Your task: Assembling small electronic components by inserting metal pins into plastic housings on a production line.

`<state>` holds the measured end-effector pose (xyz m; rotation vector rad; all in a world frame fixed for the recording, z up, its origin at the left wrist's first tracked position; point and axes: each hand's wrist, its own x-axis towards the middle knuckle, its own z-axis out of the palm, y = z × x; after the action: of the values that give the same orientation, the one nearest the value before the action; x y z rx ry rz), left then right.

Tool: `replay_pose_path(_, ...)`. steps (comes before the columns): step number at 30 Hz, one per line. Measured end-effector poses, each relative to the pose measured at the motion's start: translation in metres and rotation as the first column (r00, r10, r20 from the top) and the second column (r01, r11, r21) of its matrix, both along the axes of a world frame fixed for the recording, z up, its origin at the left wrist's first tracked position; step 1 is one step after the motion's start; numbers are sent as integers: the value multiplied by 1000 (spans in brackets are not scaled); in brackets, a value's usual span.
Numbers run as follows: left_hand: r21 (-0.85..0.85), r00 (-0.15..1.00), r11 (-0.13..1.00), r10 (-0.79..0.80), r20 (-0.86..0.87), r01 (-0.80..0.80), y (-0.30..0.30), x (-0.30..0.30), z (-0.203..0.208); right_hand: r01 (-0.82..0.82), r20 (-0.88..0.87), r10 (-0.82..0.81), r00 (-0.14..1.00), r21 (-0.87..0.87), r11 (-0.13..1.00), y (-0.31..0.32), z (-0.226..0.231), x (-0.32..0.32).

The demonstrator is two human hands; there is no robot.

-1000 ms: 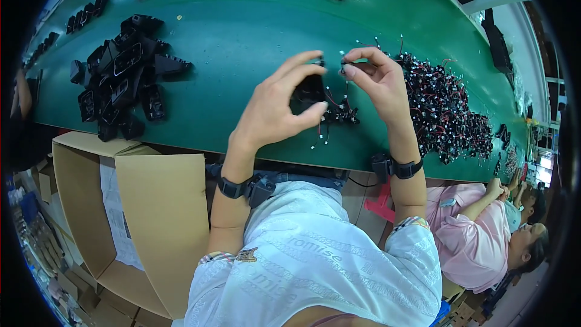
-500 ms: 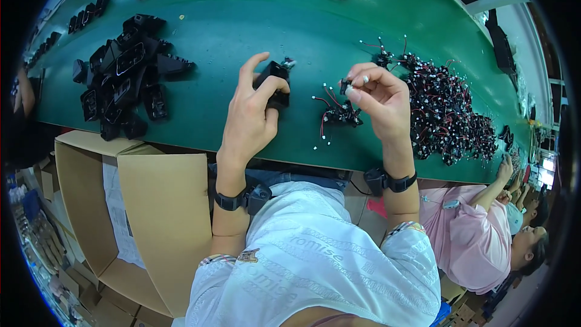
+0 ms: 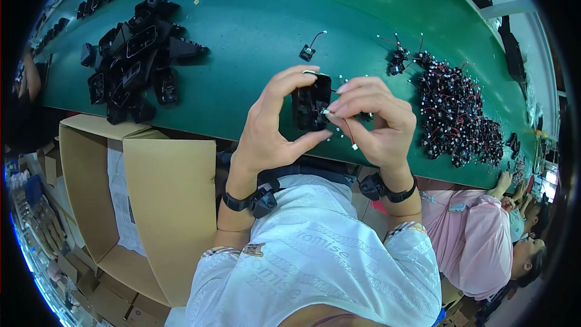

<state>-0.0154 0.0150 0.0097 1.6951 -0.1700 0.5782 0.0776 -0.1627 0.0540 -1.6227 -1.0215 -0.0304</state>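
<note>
My left hand [image 3: 271, 122] holds an open black plastic housing [image 3: 313, 104] between thumb and fingers, its hollow side facing up. Against the housing's right side, my right hand [image 3: 380, 118] pinches a small part with red and black wires [image 3: 348, 131] and white connectors. Exactly how far this part sits inside the housing is hidden by the fingertips. Just beyond both hands lies a small circuit board [image 3: 307, 54] with its own wire and white plug. Behind my right fingers, a few more wired parts are partly covered.
A heap of black housings [image 3: 140, 43] lies to the left on the green table [image 3: 242, 42]; a big heap of wired parts [image 3: 460, 112] is at right. Several housings stand along the far side. An open cardboard box [image 3: 172, 218] sits by the near edge. Someone in pink [image 3: 478, 236] works at right.
My left hand has lifted and turned the housing hollow side up. My right hand has moved left from the small wired cluster to the housing. The circuit board now lies apart from the housing.
</note>
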Motion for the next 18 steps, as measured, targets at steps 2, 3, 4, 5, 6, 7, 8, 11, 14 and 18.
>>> replay_pose_path(2,-12,1000,1000,-9,-7,9,0,-1,-1,0,71,5,997,-73,997,1,13,-5)
replay_pose_path(3,-25,1000,1000,-20,-14,19,0,-2,-2,7,142,14,990,-148,989,1,16,-7)
replay_pose_path(4,-25,1000,999,-21,-15,21,1,-3,-3,-12,172,41,984,-167,986,1,15,-7)
replay_pose_path(5,7,999,1000,-21,-31,22,3,-5,-4,-10,171,39,985,-167,986,-1,17,-7)
replay_pose_path(6,38,999,999,-20,-45,22,5,-6,-4,-4,199,44,979,-193,981,-2,21,-8)
replay_pose_path(7,39,999,999,-21,-46,23,5,-7,-3,2,227,49,973,-219,976,-3,23,-9)
replay_pose_path(8,57,999,998,-23,-42,26,5,-8,-2,3,227,48,973,-219,976,-3,22,-10)
replay_pose_path(11,73,1000,997,-20,-9,21,3,-7,0,33,266,35,963,-246,969,-2,18,-14)
replay_pose_path(14,114,999,993,-4,44,-1,2,-6,4,33,123,-14,992,-151,988,-1,12,-19)
replay_pose_path(18,307,982,945,54,181,-109,1,0,8,110,15,-109,994,-103,989,-2,5,-26)
